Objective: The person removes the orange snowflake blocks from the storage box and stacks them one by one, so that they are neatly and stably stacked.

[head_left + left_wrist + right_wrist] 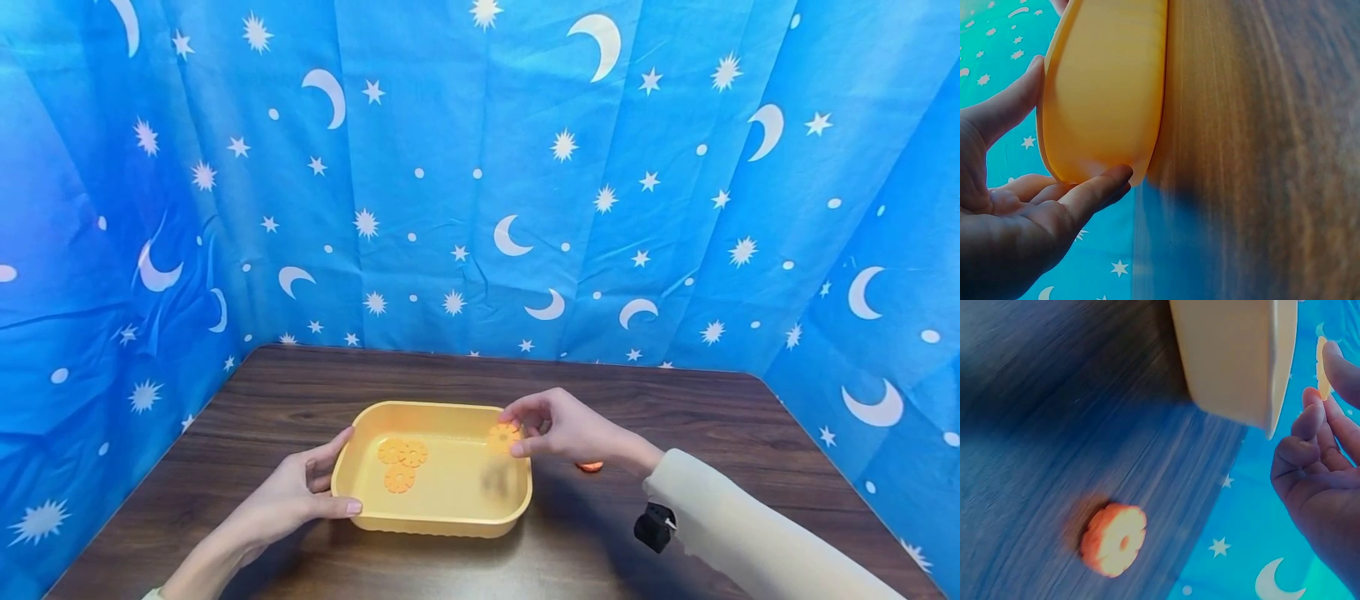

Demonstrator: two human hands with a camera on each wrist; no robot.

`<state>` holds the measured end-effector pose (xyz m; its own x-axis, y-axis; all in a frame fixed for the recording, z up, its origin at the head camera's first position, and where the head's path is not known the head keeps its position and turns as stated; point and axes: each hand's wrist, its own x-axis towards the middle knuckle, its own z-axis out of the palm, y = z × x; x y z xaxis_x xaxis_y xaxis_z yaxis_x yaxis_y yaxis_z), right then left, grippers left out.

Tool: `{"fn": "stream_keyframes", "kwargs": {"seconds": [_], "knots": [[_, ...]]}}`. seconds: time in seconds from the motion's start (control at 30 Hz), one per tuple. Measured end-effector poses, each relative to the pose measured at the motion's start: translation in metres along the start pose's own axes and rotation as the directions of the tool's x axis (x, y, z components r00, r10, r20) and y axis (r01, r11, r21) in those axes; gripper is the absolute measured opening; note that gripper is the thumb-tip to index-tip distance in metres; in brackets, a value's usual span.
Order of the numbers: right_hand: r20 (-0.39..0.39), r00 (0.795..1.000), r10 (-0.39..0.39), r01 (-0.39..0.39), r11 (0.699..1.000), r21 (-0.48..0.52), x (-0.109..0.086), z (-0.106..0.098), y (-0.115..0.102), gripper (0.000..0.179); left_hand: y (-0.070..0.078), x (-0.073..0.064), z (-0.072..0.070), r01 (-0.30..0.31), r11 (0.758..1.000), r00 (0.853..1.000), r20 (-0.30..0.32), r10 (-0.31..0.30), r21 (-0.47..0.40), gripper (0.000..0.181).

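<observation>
A shallow yellow tray (431, 522) with rounded corners stands on the table. My left hand (288, 497) grips its left end, thumb at the near corner and fingers along the end wall. On the tray's floor, toward the left, lie three orange flower-shaped slices (400, 478) with notched edges, close together. Another such slice (504, 437) is pinched between thumb and fingers of my right hand (558, 427), above the tray's right end. In the right wrist view, this held slice (1322, 367) appears edge-on, with the tray's outer wall (1229, 362) beside it.
On the table right of the tray is a further orange slice (1115, 540), partly hidden by the right wrist in the head view. A dark wood table (675, 400) bears everything. Blue cloth (480, 200) with moons and stars surrounds its back and sides.
</observation>
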<state>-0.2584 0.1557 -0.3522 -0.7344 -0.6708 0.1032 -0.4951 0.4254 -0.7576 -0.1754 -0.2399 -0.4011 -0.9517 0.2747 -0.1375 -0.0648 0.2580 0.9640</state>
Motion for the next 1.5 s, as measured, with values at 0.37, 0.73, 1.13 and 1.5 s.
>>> {"fn": "stream_keyframes", "kwargs": {"seconds": [0.37,0.73,1.13,1.5], "knots": [[-0.071,0.995,0.07,-0.07,0.998,-0.006,-0.027,-0.012,0.02,0.035,0.001,0.0,0.0,0.016,1.0,1.0,-0.015,-0.016,0.022,0.104],[-0.161,0.976,0.144,-0.141,0.989,0.034,-0.055,-0.025,0.044,0.039,0.0,0.001,0.0,0.0,1.0,1.0,-0.006,0.0,0.026,0.105],[-0.2,0.958,0.208,-0.202,0.978,0.05,-0.077,-0.031,0.079,0.039,-0.001,0.001,0.0,-0.001,1.0,1.0,0.005,0.001,0.01,0.104],[-0.194,0.951,0.24,-0.236,0.971,0.044,-0.083,-0.032,0.091,0.04,-0.001,0.001,-0.001,-0.018,1.0,1.0,0.02,0.018,0.005,0.104]]}}
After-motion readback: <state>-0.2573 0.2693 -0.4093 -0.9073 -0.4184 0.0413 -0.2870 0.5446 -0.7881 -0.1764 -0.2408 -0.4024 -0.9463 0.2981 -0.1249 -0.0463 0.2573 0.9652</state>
